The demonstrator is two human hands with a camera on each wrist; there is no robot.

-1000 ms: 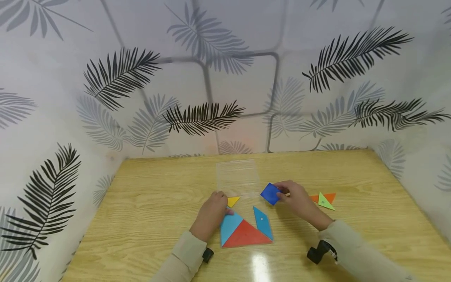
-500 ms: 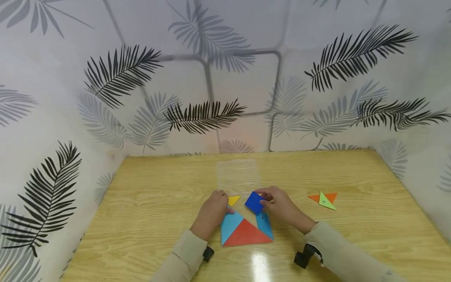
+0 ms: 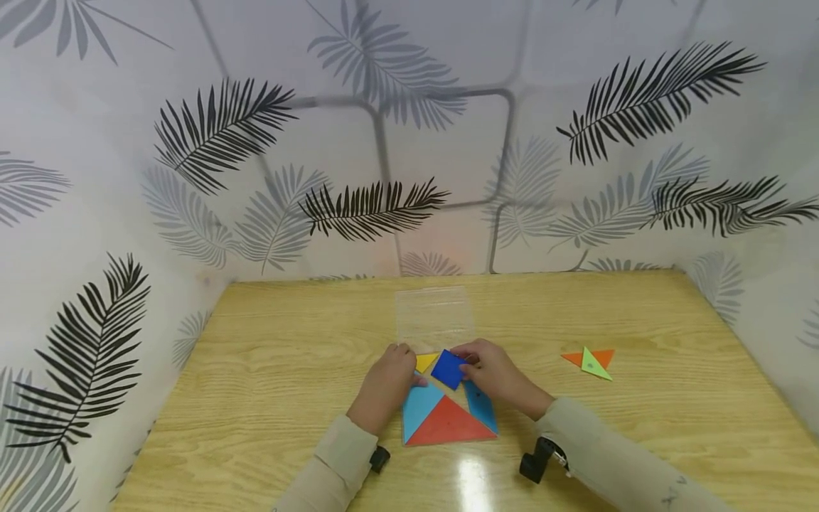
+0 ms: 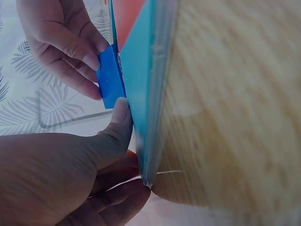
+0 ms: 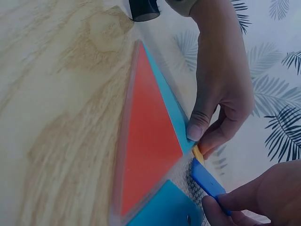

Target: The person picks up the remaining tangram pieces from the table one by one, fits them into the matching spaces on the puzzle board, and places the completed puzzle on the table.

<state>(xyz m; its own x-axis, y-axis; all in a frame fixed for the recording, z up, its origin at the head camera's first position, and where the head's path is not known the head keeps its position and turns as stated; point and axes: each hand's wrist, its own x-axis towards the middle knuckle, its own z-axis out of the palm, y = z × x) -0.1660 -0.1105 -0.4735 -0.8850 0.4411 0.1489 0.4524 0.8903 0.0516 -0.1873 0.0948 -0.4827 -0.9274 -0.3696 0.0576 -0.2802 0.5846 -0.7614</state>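
My right hand (image 3: 489, 371) pinches a dark blue square tangram piece (image 3: 448, 370) by its right corner, tilted over the open part of a clear plastic tray (image 5: 123, 155). My left hand (image 3: 387, 384) grips the tray's left edge, its thumb on the light blue triangle (image 3: 422, 407) and its fingers at the outer side, as the left wrist view shows. A red triangle (image 3: 451, 424) fills the tray's near side. On the right lies a blue parallelogram (image 3: 480, 409), partly behind my right hand. A yellow triangle (image 3: 426, 362) sits at the far left corner beside my left fingers.
Behind the tray lies its clear lid (image 3: 435, 316), flat on the wooden table (image 3: 288, 334). To the right, a lime green triangle (image 3: 595, 365) lies on top of an orange triangle (image 3: 603, 357). A leaf-patterned covering (image 3: 448, 142) rises behind the table.
My right hand has carried the blue square leftward, from right of the tray to over it, near the yellow triangle. The left hand has stayed at the tray's left edge.
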